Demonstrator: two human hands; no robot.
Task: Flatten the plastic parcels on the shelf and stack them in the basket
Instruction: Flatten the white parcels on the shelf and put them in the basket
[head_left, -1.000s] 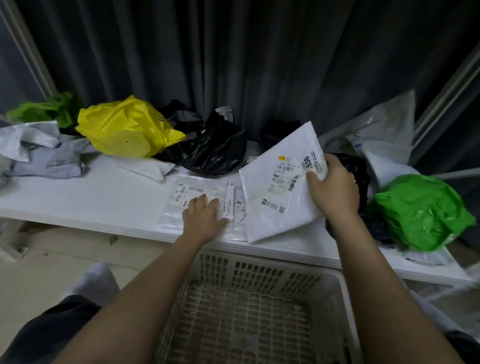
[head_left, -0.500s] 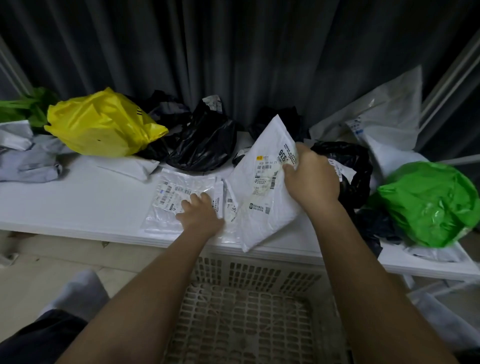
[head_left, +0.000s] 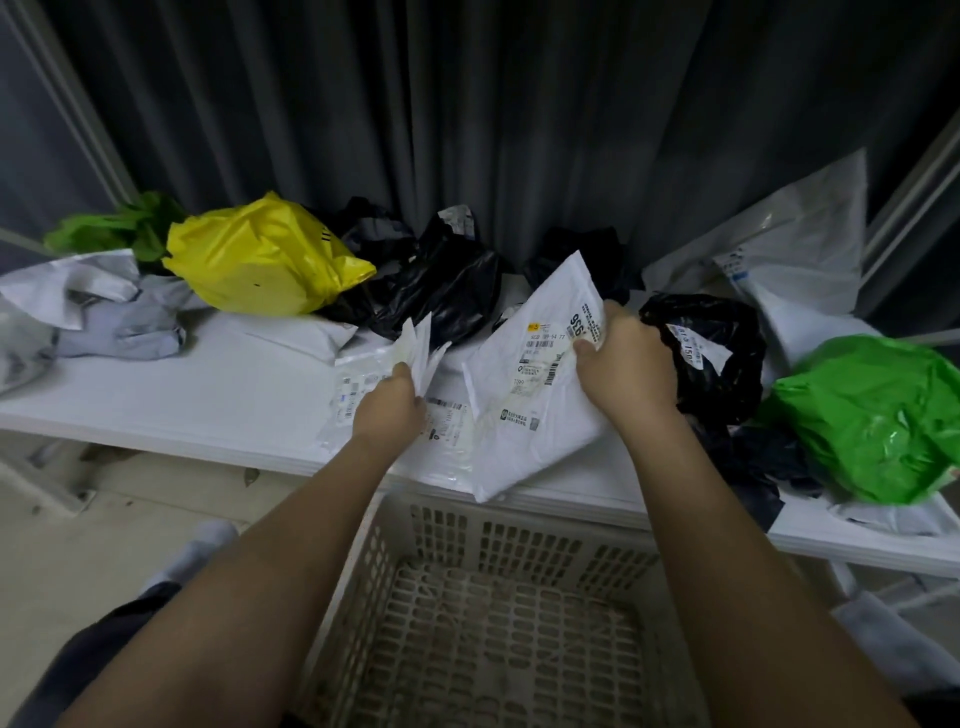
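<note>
The right hand (head_left: 626, 358) held a white parcel (head_left: 540, 379) by its top edge, thumb on the front and fingers curled behind. The parcel stood tilted up, with its bottom corner on the front edge of the white shelf (head_left: 171, 400). The left hand (head_left: 389, 410) pinched the lifted edge of a clear parcel (head_left: 395, 384) that lay mostly flat on the shelf, just beside the white one. Both grips were closed tight on their parcels. The basket (head_left: 498, 561) sat below the shelf, between the arms. Farther back lay a yellow bag (head_left: 260, 260), black bags (head_left: 441, 286) and a green bag (head_left: 872, 415).
</note>
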